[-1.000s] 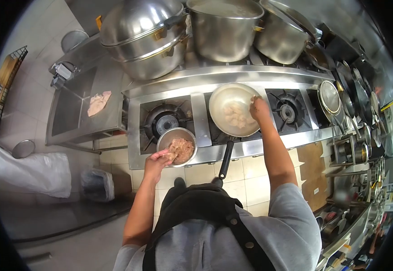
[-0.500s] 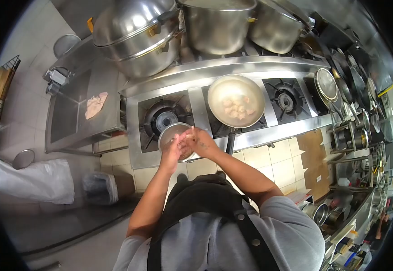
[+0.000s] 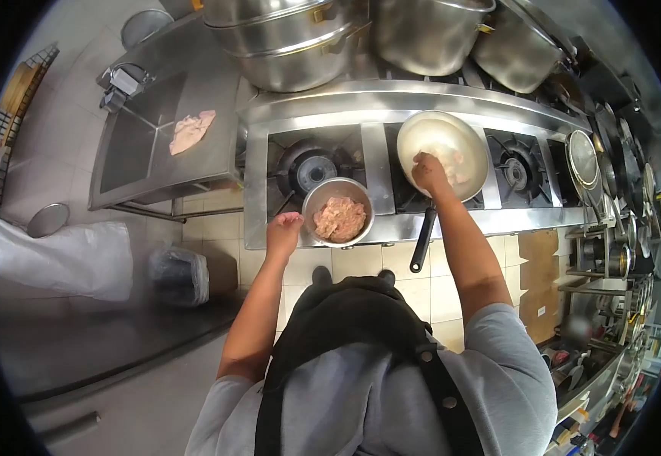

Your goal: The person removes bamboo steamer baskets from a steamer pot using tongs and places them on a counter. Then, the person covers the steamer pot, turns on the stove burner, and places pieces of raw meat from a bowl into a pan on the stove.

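Note:
A steel bowl (image 3: 309, 199) of raw minced meat (image 3: 339, 219) stands at the front edge of the stove. My left hand (image 3: 286, 226) is just beside its left rim, fingers curled together. Whatever may be between them is hidden. My right hand (image 3: 429, 173) reaches over the frying pan (image 3: 473, 140), fingers pointing down and closed. Anything they hold is too small to make out. Pale lumps of meat (image 3: 458, 161) lie in the pan, partly hidden by my right hand. The pan rests on a burner with its black handle (image 3: 423, 239) toward me.
Large steel pots (image 3: 425, 38) stand along the back. An uncovered burner (image 3: 316, 173) is behind the bowl, and another burner (image 3: 514, 173) is right of the pan. A pinkish cloth (image 3: 192, 131) lies on the steel counter at left. Strainers (image 3: 583, 158) hang at right.
My hands, together over the bowl before, have parted. The right moved over to the pan, and the left shifted to the bowl's left side. The view has shifted, too.

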`<state>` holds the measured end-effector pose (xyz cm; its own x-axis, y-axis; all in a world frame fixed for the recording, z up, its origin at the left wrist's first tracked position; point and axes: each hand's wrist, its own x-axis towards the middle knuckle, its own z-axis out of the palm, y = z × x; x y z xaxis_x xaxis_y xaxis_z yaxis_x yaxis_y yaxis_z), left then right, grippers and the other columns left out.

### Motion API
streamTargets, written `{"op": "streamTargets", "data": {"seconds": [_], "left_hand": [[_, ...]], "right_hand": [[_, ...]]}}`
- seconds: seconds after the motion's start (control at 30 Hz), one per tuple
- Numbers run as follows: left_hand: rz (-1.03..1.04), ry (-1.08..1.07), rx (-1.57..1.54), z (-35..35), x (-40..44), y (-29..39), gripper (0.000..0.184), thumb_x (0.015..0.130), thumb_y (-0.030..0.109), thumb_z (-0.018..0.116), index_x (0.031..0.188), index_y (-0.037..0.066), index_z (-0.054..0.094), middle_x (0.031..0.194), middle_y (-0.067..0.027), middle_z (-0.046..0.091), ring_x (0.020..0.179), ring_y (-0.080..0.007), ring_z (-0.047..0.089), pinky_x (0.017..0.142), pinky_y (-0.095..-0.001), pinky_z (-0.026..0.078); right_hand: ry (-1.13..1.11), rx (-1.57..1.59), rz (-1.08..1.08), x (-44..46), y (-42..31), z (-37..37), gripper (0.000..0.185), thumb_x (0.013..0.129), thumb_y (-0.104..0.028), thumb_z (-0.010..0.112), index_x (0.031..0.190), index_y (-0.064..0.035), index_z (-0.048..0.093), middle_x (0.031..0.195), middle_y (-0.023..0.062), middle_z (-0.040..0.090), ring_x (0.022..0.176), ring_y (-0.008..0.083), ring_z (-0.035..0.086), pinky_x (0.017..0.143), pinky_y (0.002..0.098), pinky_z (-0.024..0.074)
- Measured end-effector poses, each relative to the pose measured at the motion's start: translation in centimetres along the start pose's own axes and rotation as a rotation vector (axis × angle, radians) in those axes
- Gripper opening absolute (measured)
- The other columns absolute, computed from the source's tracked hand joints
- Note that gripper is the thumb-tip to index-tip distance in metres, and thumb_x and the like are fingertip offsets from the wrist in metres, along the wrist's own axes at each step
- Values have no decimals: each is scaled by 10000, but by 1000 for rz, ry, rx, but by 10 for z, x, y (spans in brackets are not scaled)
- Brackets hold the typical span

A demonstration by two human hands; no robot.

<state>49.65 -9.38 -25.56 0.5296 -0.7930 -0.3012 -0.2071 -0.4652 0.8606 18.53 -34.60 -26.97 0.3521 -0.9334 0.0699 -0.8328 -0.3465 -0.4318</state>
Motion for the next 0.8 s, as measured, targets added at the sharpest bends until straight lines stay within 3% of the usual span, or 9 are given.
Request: {"op": "streamTargets", "data": {"seconds": [0.13, 0.27, 0.37, 0.43, 0.5, 0.6, 0.63, 0.7, 0.8], "left_hand": [[-24, -45, 11, 0, 15, -23, 197, 815, 188, 612, 960, 56, 635, 815, -5, 631, 648, -87, 566, 498, -230, 436], [-143, -153, 4, 1, 12, 0, 173, 817, 157, 610, 943, 40, 627, 727, -18, 614, 576, -91, 556, 437, -239, 418], [-187, -254, 8, 1, 23, -7, 156, 813, 180, 632, 895, 47, 627, 680, -15, 607, 530, -93, 553, 419, -241, 412], [-188, -329, 25, 1, 28, -7, 146, 818, 213, 647, 836, 69, 627, 654, 2, 604, 511, -88, 551, 423, -235, 419], [-187, -385, 45, 1, 28, -3, 127, 838, 195, 635, 851, 70, 626, 651, 1, 597, 509, -86, 547, 420, -228, 419], [-202, -477, -99, 9, 33, -20, 94, 844, 144, 633, 833, 58, 595, 627, -17, 566, 495, -86, 527, 412, -219, 412], [-223, -482, -94, 12, 31, -17, 110, 844, 145, 638, 821, 57, 577, 632, -24, 567, 490, -94, 527, 410, -218, 410], [-229, -551, -62, 18, 28, -16, 113, 845, 147, 639, 820, 59, 572, 637, -27, 571, 491, -98, 531, 409, -219, 411], [-254, -579, -85, 8, 32, -10, 150, 843, 164, 646, 788, 65, 548, 644, -43, 581, 486, -112, 534, 406, -230, 420]], "right_hand": [[192, 100, 59, -26, -73, -41, 173, 756, -117, 573, 888, -23, 632, 880, 214, 636, 855, 381, 610, 781, 421, 488], [-407, -110, -109, -61, -157, 3, 330, 760, -240, 614, 1048, -79, 601, 1026, 167, 621, 950, 330, 595, 809, 429, 491], [-273, -250, -180, -88, -190, 61, 446, 737, -284, 667, 1129, -96, 569, 1101, 147, 596, 1016, 313, 582, 835, 414, 486], [-394, -543, -76, -91, -198, 75, 533, 714, -318, 703, 1173, -98, 546, 1172, 128, 557, 1078, 293, 557, 856, 394, 477], [-462, -392, 15, -83, -191, 92, 548, 704, -305, 719, 1171, -78, 543, 1211, 129, 532, 1081, 276, 560, 853, 366, 473], [-572, -375, -5, -85, -185, 67, 574, 682, -229, 739, 1196, -73, 535, 1094, 92, 630, 1043, 228, 597, 824, 360, 494], [-376, -288, -122, -94, -181, 55, 465, 703, -217, 726, 1125, -76, 593, 1095, 93, 641, 1004, 235, 622, 810, 368, 493], [-273, -277, -13, -95, -167, 87, 207, 827, -201, 601, 984, -83, 665, 968, 97, 681, 938, 246, 645, 773, 380, 492], [-283, -188, -7, -86, -166, 97, 229, 892, -218, 506, 937, -73, 679, 920, 111, 687, 912, 252, 648, 760, 387, 491]]}}
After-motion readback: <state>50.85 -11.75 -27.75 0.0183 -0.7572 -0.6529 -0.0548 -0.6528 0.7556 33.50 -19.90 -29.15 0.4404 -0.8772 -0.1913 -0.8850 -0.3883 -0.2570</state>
